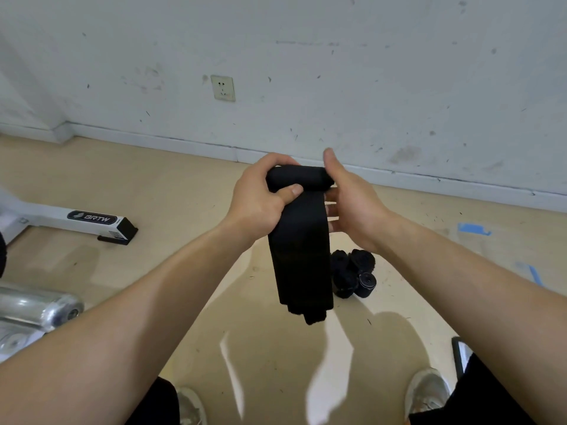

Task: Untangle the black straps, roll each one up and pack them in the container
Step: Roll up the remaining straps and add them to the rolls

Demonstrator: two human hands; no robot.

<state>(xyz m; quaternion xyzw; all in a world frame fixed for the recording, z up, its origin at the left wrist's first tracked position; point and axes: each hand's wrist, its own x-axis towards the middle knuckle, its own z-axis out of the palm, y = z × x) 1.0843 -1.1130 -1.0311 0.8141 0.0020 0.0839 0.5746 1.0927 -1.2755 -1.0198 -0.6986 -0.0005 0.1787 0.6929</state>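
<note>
Now, above the floor (184, 179), your left grip (260, 197) is curled round the rolled upper end of a black strap (299, 246), with the thumb laid across the front of the roll. Your right grip (349, 207) stands at the roll's other end: thumb raised, fingers fairly straight and reaching behind the strap, closed on nothing. Below the roll, the unrolled length hangs straight down in flat layers, its end clear of the floor. Behind it and to the right, a cluster of rolled straps (352, 271) lies on the floor, touching one another. A white bar (92, 217) marked BRTW rests on the floor at left; a socket (223, 88) sits in the wall (368, 72); blue tape (474, 228) marks the floor at right.
</note>
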